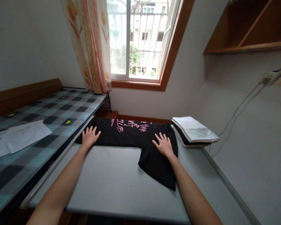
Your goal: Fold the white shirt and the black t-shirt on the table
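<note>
A black T-shirt (121, 137) with pink lettering lies sideways across the grey-white table (112, 178), its hem to the left and its collar end to the right. It looks folded lengthwise, and one sleeve points toward me. My left hand (90, 137) rests flat near the hem end, fingers spread. Over by the shoulder and sleeve, my right hand (163, 144) also lies flat on the cloth with its fingers apart. Neither hand grips the fabric. The far edge of the shirt reaches the back of the table.
Folded white and black clothes (194, 129) are stacked at the table's back right corner. On the left stands a bed with a checked mattress (72, 109), papers (25, 136) lying on it. A curtain (91, 47) hangs beside the window. A wooden shelf (248, 47) juts from the right wall.
</note>
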`<action>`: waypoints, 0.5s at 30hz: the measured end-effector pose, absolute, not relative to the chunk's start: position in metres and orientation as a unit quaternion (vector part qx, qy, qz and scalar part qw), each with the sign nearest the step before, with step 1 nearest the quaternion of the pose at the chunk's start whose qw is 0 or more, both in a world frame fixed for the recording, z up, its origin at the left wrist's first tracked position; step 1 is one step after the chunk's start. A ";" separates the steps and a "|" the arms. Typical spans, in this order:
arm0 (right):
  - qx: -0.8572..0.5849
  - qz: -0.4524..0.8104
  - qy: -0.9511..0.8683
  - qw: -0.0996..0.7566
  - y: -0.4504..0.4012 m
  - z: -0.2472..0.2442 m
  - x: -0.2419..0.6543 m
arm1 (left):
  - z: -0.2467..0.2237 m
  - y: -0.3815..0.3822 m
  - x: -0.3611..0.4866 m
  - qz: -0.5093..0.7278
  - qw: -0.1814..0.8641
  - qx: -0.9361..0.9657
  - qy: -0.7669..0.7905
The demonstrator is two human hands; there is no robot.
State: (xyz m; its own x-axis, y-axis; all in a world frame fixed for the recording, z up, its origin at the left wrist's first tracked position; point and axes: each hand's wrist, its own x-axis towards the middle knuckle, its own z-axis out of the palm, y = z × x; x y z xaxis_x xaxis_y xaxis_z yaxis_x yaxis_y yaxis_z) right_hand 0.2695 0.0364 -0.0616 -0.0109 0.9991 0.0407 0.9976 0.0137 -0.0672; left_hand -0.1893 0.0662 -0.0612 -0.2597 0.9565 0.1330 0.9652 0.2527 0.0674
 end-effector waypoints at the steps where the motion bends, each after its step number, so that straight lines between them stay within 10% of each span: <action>1: -0.702 0.009 -0.711 0.039 0.036 -0.062 0.269 | -0.062 0.066 -0.190 -0.068 0.032 -0.608 -0.791; 15: -0.701 0.010 -0.712 0.040 0.037 -0.062 0.270 | -0.063 0.067 -0.190 -0.063 0.032 -0.609 -0.790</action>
